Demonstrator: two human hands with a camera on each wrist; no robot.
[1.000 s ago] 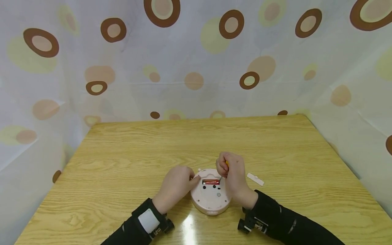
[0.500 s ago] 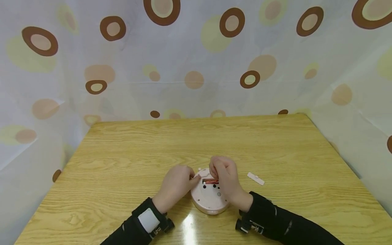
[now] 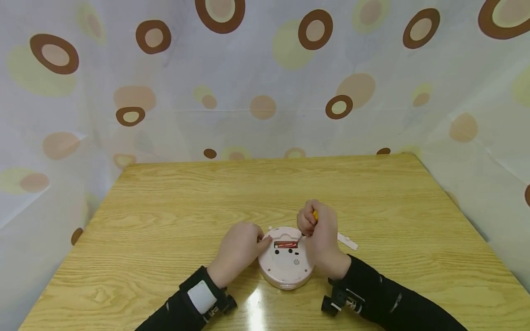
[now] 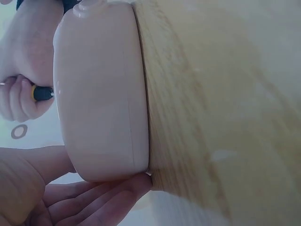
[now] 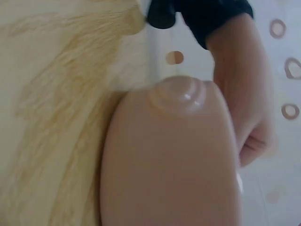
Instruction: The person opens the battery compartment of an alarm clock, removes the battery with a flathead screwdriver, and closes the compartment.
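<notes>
A round, pale pink battery-powered device [image 3: 285,271] lies on the table with its battery side up; a red battery [image 3: 285,245] shows in its open slot. My left hand [image 3: 240,248] grips the device's left edge, thumb on top and fingers [image 4: 101,200] along the side wall. Over the device's right edge, my right hand [image 3: 320,234] is curled in a fist round a screwdriver [image 4: 42,92]. Its dark and yellow handle shows in the left wrist view, with a short bit of metal shaft by the device's top. The tip is hidden there.
A small white battery cover [image 3: 348,241] lies on the wooden table [image 3: 207,193] right of the device, partly behind the right hand. A patterned cloth [image 3: 265,78] hangs behind the table and along its sides.
My right hand shifted left over the battery slot, then came back right and slightly away from me, uncovering the battery and overlapping the cover's end. The left hand and device stay put.
</notes>
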